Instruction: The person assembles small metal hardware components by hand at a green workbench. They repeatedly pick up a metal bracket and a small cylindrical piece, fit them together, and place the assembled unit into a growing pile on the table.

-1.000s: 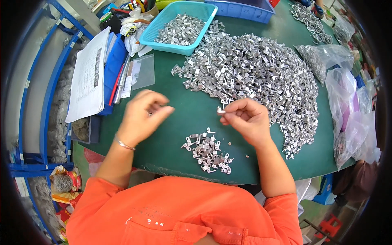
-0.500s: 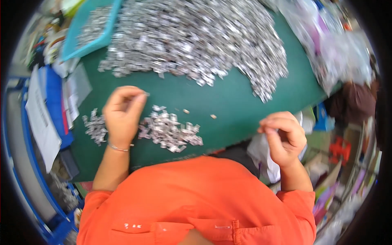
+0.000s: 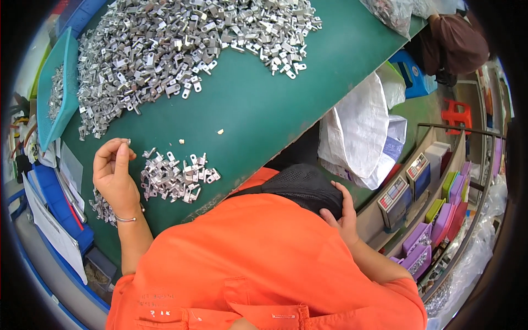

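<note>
My left hand (image 3: 115,173) is closed in a pinch above the left part of the green table. A small shiny metal part (image 3: 128,141) just shows at its fingertips; most of it is hidden. Beside that hand lies a small heap of silvery metal brackets (image 3: 170,179), and a second little heap (image 3: 102,208) sits partly behind the wrist. My right hand (image 3: 344,217) wraps round the end of a black mesh pouch (image 3: 302,187) at my waist, thumb in front and fingers on the far side.
A large pile of metal brackets (image 3: 159,49) covers the far left of the green table (image 3: 258,115). A turquoise basket (image 3: 69,93) stands left of it. Right of the table edge are a white sack (image 3: 355,126), scales (image 3: 395,201), purple bins (image 3: 418,258) and a red stool (image 3: 457,114).
My view has swung to the right. My right hand has come from the air beside the table to the black pouch. My left hand stays pinched near the heaps.
</note>
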`<state>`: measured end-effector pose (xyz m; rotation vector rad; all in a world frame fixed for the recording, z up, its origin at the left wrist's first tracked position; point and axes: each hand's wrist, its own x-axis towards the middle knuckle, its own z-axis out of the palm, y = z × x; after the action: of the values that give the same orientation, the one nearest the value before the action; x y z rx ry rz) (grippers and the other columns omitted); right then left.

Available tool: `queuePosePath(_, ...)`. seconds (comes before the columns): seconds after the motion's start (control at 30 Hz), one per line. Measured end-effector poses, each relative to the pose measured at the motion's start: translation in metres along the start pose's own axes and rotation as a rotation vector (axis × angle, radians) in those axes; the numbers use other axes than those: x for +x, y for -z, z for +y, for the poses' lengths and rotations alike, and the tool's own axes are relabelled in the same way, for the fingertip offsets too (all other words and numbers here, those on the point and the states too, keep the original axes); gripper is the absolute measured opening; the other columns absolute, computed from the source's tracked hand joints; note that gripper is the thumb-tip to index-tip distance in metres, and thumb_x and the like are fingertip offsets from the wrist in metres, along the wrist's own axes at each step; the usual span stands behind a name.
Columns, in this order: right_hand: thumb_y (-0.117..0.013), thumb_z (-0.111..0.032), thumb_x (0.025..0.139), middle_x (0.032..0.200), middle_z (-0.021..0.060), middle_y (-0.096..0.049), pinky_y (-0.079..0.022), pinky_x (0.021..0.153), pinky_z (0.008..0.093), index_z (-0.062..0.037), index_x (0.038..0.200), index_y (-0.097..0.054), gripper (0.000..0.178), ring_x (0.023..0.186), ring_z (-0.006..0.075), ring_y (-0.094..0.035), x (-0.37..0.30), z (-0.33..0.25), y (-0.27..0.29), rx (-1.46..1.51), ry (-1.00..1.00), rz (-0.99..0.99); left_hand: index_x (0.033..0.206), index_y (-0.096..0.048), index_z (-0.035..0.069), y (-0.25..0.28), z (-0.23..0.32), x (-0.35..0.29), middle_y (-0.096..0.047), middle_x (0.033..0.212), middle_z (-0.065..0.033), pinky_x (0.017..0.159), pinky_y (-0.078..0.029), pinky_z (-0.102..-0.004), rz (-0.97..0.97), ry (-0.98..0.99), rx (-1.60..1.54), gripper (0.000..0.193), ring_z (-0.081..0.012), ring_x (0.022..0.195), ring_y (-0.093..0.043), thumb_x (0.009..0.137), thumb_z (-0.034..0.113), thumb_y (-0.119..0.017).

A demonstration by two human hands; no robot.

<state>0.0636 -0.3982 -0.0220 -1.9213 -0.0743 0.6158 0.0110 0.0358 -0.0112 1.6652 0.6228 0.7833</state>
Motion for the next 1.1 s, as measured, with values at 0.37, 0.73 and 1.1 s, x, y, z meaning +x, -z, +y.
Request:
queuePosePath(0.37, -0.064, -0.009, 0.086, 0.133, 0.0183, -0.052, -0.041, 0.101, 0.0352, -0.0012, 0.138, -0.04, 0.058, 0.12, 0.0308, -0.053, 0.002, 0.007, -0.003, -0.229, 0.093, 0.111, 0.098, -0.061, -0.002, 0.001, -0.003, 0.0, -0.065, 0.099, -0.0106, 0.069, -0.049, -0.0243, 0.022, -0.004, -0.029, 0.009, -0.0113, 0.075, -0.058, 0.09, 0.0, -0.062)
queuePosePath(0.73, -0.064, -0.009, 0.088, 0.125, 0.0134, -0.06, -0.042, 0.098, 0.0295, -0.0035, 0.133, -0.05, 0.047, 0.115, 0.0197, -0.057, 0.011, 0.005, 0.015, -0.003, 0.016, 0.009, 0.104, -0.062, -0.003, 0.013, -0.018, 0.008, -0.066, 0.097, -0.0092, 0.071, -0.049, -0.0233, 0.001, 0.079, 0.013, 0.012, -0.0108, 0.078, -0.059, 0.092, 0.001, -0.061)
queuePosePath(1.1, -0.07, -0.017, 0.085, 0.13, 0.02, -0.055, -0.043, 0.1, 0.0358, 0.0001, 0.136, -0.043, 0.06, 0.118, 0.0337, -0.055, 0.006, 0.011, 0.002, -0.205, 0.184, 0.087, 0.104, -0.062, -0.003, 0.011, -0.016, 0.009, -0.066, 0.095, -0.0084, 0.071, -0.048, -0.0225, -0.01, 0.064, 0.06, 0.013, -0.0106, 0.078, -0.059, 0.092, 0.002, -0.062)
